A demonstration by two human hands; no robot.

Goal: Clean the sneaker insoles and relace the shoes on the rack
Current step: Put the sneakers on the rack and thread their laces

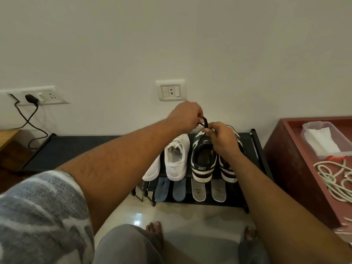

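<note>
While both hands meet above the far end of the black-and-white sneaker (203, 161), the step in hand looks to be the relacing, not the insole cleaning. The left hand (187, 116) pinches a dark lace (205, 121) between thumb and fingers, and the right hand (222, 139) pinches the same lace just below, right over the shoe's tongue. Neither hand is loose or empty.

That sneaker stands heel-near on the top shelf of the black rack (255, 145), with its partner (227, 168) just to the right, partly hidden by the right wrist. A pair of white sneakers (177, 155) sits to the left on the same shelf. On the lower shelf lie four insoles in a row — two blue (162, 188) on the left, two grey (198, 190) on the right. Whether they have been cleaned cannot be told from here.

To the right, a red tray (285, 153) holds a coil of white laces (335, 180) and a clear plastic box (323, 138).

The next move likely calls for a fine touch: keeping the lace taut, guiding its tip into the next eyelet, and drawing it through evenly. The eyelets themselves are hidden behind the hands, so how many rows are done is unclear — my guess is that the white pair will need the white laces afterwards.
</note>
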